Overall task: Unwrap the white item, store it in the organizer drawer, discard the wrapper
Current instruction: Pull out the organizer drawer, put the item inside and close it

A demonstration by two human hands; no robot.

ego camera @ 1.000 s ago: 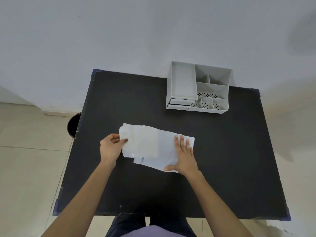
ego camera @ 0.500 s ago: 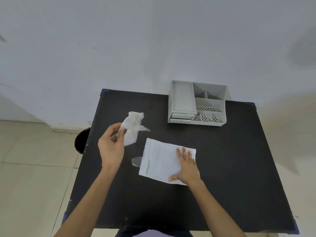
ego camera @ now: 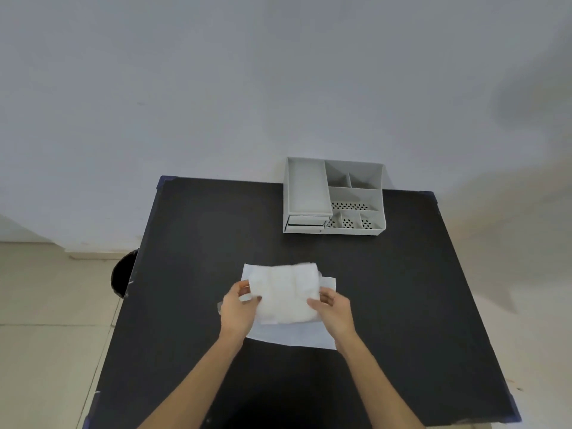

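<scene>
The white item (ego camera: 284, 293) is spread out soft and slightly crumpled between the person's two hands, held just above the middle of the black table (ego camera: 192, 243). Under it lies the flat wrapper (ego camera: 297, 335), a pale sheet whose near edge and right corner stick out past the item; most of its middle is covered, so I cannot tell how it is folded there. A small translucent scrap shows at the left hand's outer side, too faint to identify.

The left hand (ego camera: 238, 308) pinches the item's left edge, thumb on top and fingers curled underneath out of sight. The right hand (ego camera: 332, 308) grips the right edge the same way, thumb over, fingers tucked behind the cloth. Both grasps are narrow, closed on the fabric. The forearms run off the bottom of the view.

At the table's far edge, against the wall, stands the grey organizer (ego camera: 334, 196), well apart from the hands. Its little drawer (ego camera: 306, 220) sits at the front left under a long tray; whether it is fully pushed in is hard to say. Open black tabletop lies between the item and the organizer and on both sides. A dark round bin (ego camera: 122, 275) peeks out beyond the table's left edge, mostly hidden by it.
</scene>
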